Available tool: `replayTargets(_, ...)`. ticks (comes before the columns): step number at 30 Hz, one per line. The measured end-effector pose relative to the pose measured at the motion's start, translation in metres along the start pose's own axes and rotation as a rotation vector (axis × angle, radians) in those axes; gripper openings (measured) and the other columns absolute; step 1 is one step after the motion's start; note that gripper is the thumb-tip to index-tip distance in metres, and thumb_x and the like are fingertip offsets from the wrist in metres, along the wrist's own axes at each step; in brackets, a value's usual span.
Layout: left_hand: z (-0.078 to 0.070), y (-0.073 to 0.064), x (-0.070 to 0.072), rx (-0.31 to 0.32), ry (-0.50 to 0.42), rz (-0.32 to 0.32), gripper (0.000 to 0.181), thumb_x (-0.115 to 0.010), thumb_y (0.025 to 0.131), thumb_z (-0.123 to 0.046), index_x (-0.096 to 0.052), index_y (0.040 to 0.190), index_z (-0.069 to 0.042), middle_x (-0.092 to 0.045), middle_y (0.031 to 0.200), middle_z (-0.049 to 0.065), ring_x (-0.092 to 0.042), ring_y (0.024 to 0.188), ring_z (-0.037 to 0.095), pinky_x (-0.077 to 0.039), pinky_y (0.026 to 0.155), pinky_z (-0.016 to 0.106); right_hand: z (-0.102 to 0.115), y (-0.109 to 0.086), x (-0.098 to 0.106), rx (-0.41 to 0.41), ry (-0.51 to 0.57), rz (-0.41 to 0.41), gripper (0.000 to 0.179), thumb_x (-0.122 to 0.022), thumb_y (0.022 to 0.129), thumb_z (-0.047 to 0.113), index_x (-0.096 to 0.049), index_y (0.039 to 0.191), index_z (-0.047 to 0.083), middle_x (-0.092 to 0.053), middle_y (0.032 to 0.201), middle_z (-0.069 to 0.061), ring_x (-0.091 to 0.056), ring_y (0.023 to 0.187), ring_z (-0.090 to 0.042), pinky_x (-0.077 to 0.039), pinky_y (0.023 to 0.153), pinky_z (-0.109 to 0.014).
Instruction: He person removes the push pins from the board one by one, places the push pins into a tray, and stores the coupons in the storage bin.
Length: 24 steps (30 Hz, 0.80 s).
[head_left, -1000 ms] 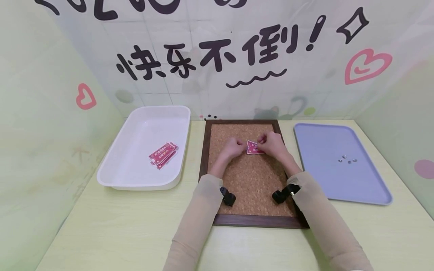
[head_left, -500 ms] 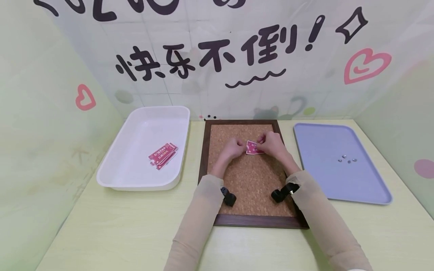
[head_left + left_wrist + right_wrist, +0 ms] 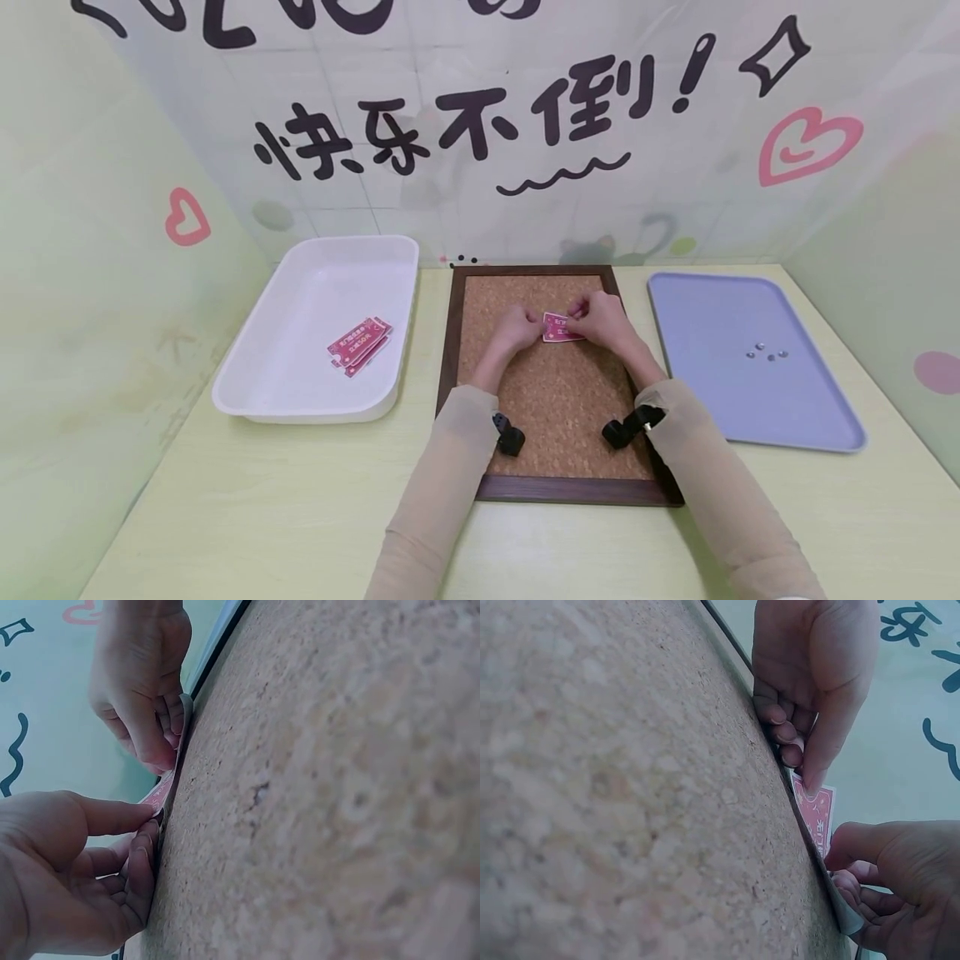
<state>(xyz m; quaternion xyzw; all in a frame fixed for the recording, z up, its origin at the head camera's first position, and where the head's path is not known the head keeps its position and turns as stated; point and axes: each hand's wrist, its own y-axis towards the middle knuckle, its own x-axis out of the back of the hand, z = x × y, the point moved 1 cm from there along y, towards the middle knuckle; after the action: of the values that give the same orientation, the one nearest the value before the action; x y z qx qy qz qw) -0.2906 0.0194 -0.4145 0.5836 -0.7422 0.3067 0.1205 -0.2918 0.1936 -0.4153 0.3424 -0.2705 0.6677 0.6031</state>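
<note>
A red coupon with white print (image 3: 558,328) lies on the upper part of a cork board (image 3: 555,400). My left hand (image 3: 519,327) pinches its left end between thumb and fingers, low over the cork. The other end is in the fingers of my right hand (image 3: 602,321), whose thumb covers part of the coupon's face. In the right wrist view the coupon (image 3: 816,825) stretches between both hands, and its pale corner (image 3: 849,919) bends up past the right fingers. Whether the right fingertips also hold something small, I cannot tell.
A white plastic basin (image 3: 315,308) on the left holds several more red coupons (image 3: 360,343). To the right lies a blue-grey tray (image 3: 735,317) with several small shiny pieces (image 3: 771,357). The board's dark wooden frame (image 3: 577,490) borders the cork. A printed wall sheet (image 3: 480,217) hangs behind.
Both hands keep their places on the coupon, with only slight finger shifts at the right end. The whole scene drifts slightly left in the head view.
</note>
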Motion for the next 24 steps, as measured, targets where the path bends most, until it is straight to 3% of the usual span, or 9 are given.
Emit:
replayTargets(14,-0.0019,0.0001,-0.0009,0.002,0.01,0.009,0.041,-0.064,0.099,-0.017,-0.05,0.062,-0.012,-0.039,0.054,-0.002,-0.037,0.048,0.011,-0.029,0.045,0.025,-0.0022,-0.0033,0.0007,0.026,0.056,-0.027,0.017,-0.075,0.081,0.008,-0.068,0.092,-0.003,-0.068,0.082,-0.012,-0.059,0.076,-0.021,-0.044,0.064,-0.027)
replayTargets(24,-0.0026,0.0,-0.0017,-0.018,0.034,-0.006,0.023,-0.067,0.098,-0.015,-0.062,0.076,-0.009,-0.048,0.066,0.001,-0.044,0.057,0.012,-0.034,0.05,0.025,-0.0089,-0.0051,0.0017,0.011,0.117,-0.03,0.017,-0.073,0.082,0.008,-0.07,0.095,-0.003,-0.071,0.088,-0.015,-0.065,0.079,-0.022,-0.048,0.065,-0.023)
